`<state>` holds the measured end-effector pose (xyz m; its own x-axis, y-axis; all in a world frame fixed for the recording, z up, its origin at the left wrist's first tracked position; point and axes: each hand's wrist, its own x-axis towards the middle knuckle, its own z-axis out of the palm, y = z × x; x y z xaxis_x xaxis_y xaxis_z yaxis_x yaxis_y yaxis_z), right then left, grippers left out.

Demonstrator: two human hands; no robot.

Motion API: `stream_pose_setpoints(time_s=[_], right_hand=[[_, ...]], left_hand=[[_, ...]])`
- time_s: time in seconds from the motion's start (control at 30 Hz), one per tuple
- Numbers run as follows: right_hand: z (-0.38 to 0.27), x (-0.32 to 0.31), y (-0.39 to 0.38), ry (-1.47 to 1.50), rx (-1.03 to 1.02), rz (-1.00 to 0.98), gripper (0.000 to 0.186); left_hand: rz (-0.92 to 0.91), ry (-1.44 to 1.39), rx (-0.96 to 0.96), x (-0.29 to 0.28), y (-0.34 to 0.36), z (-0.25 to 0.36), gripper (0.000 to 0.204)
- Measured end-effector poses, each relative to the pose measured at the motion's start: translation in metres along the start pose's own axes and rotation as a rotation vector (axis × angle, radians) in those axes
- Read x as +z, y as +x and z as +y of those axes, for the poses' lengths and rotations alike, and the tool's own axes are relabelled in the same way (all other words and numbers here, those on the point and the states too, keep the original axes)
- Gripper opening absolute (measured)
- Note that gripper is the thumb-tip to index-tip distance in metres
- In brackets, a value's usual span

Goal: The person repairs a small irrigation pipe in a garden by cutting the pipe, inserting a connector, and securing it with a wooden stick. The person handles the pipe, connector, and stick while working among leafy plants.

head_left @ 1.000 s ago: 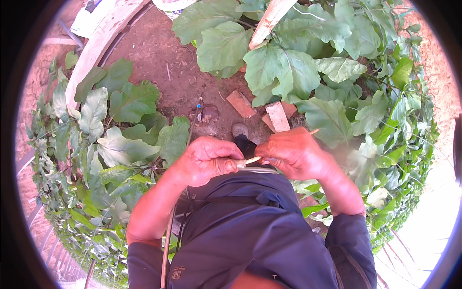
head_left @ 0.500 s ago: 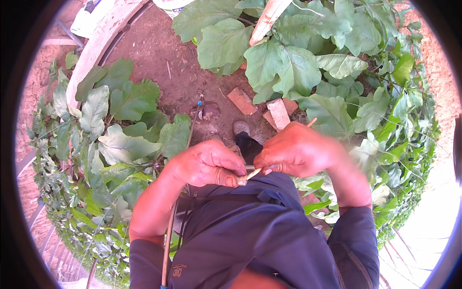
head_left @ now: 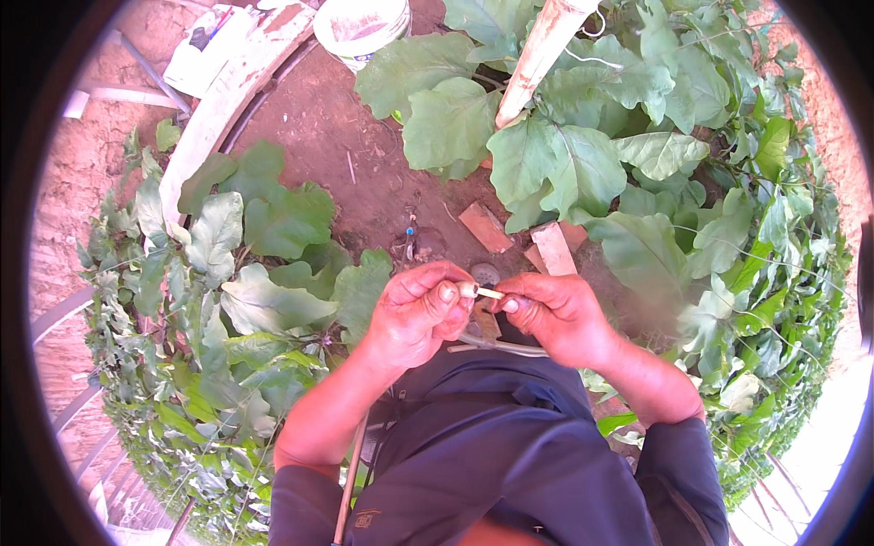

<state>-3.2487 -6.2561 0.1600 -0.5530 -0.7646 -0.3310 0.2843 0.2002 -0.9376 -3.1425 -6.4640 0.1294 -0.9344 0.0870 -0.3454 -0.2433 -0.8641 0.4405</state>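
My right hand point(head_left: 560, 318) pinches a short, thin, pale yellowish stick point(head_left: 490, 293) between thumb and fingers. The stick's free end points left and meets the fingertips of my left hand point(head_left: 421, 314). That hand is closed in a pinch on something small at the stick's tip, too small to make out. Both hands are held in front of my lap. Below them a grey curved tube point(head_left: 505, 346) crosses. A thin brownish rod point(head_left: 350, 482) rises beside my left forearm and passes behind it; a blue fitting point(head_left: 410, 232) shows beyond my left hand.
Broad-leaved green plants stand left point(head_left: 278, 214) and right point(head_left: 564, 168). Bricks point(head_left: 485, 227) lie on the bare soil point(head_left: 319, 127). A wooden post point(head_left: 537, 59) leans among leaves. Farther off are a white bucket point(head_left: 362, 32) and a pale curved beam point(head_left: 223, 91).
Both hands have lifted away from my lap and turned, so the fingertips show more. The stick's end behind my right hand no longer shows. The view has shifted slightly.
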Motion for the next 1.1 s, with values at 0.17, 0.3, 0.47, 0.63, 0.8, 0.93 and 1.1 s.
stream_pose_setpoints(time_s=[0.17, 0.3, 0.47, 0.63, 0.8, 0.93, 1.1], right_hand=[[0.005, 0.018, -0.001, 0.051, -0.052, 0.092, 0.019], [0.013, 0.024, 0.001, -0.02, -0.16, 0.142, 0.018], [0.027, 0.028, 0.001, -0.009, -0.229, 0.156, 0.018], [0.041, 0.03, 0.009, -0.055, -0.387, 0.154, 0.018], [0.04, 0.028, 0.024, -0.23, -0.612, 0.176, 0.012], [0.033, 0.022, 0.028, -0.397, -0.678, 0.134, 0.011], [0.025, 0.015, 0.026, -0.387, -0.615, 0.172, 0.012]], left_hand=[[-0.061, -0.038, 0.019, 0.001, 0.003, 0.005, 0.032], [-0.081, -0.024, -0.001, 0.001, 0.005, 0.007, 0.033], [-0.101, -0.054, -0.028, 0.0, 0.004, 0.007, 0.035], [-0.186, -0.09, -0.026, -0.007, 0.005, 0.006, 0.036], [-0.208, -0.112, -0.048, -0.014, 0.004, 0.004, 0.038], [-0.205, -0.048, -0.02, -0.015, 0.002, 0.003, 0.04], [-0.211, 0.02, 0.078, -0.014, 0.005, 0.005, 0.043]])
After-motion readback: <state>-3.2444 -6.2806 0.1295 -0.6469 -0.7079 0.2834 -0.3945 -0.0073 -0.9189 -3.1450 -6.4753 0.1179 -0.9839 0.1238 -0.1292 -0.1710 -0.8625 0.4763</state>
